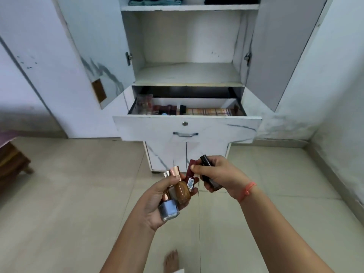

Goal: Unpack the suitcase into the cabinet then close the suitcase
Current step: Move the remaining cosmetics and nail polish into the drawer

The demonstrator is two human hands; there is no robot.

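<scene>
**Small cosmetic bottles held in front of an open cabinet drawer**

Left hand [155, 201]: palm up, fingers curled round a cluster of small glass nail-polish bottles. Contents:
- pale blue square bottle [169, 210] with a rose-gold cap, lowest in the palm
- amber-brown rounded bottle [182, 191] with a rose-gold cap, under the thumb
- grey-beige bottle [172, 191], partly hidden behind the amber one
- dark red bottle with a white printed label [190, 182], at the fingertip end

Right hand [222, 174]: fingers gripping a dark bottle with a long black cap [207, 173], tilted. The forefinger tip lies against the dark red bottle's cap; a pinch there cannot be confirmed. An orange thread bracelet [248, 191] circles the wrist.

White marble-patterned cabinet [187, 32]: straight ahead of both hands, both upper doors swung wide.
- Top shelf: folded teal cloth [155, 1] and folded dark cloth [230, 0].
- Middle shelf [187, 74]: bare white board.
- Pulled-out drawer [187, 127], white front with a metal handle and a lock: holds a checked eyeshadow palette [208, 111] at the right, with a row of dark red and black cosmetic cases [165, 110] at the left.
- Two small lower doors, closed.

Surroundings: beige tiled floor [78, 194]; a bare foot [171, 261] at the lower edge; brown wooden furniture [11, 164] at far left.
</scene>
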